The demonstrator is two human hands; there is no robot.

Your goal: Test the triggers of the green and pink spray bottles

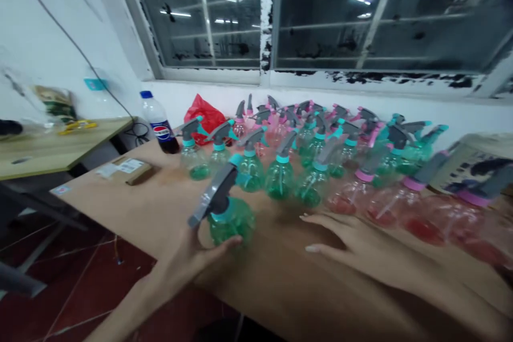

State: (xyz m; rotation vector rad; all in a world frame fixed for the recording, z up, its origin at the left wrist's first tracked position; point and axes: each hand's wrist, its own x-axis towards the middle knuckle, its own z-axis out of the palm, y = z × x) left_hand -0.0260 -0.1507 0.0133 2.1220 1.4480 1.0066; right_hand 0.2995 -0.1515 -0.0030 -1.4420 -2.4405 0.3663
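Observation:
My left hand [188,259] grips a green spray bottle [230,219] with a grey trigger head, holding it by its base near the front of the brown table [160,208]. My right hand [352,246] lies flat on the table to the right of that bottle, fingers stretched out, holding nothing. Just behind both hands stand several green spray bottles [280,176] in rows. Several pink spray bottles [360,192] stand to the right and at the back.
A cola bottle [160,123] and a red bag [206,115] stand at the table's far left. A small cardboard box [130,168] lies left of the bottles. A printed box [468,163] sits at the right. Another desk [48,147] stands left, windows behind.

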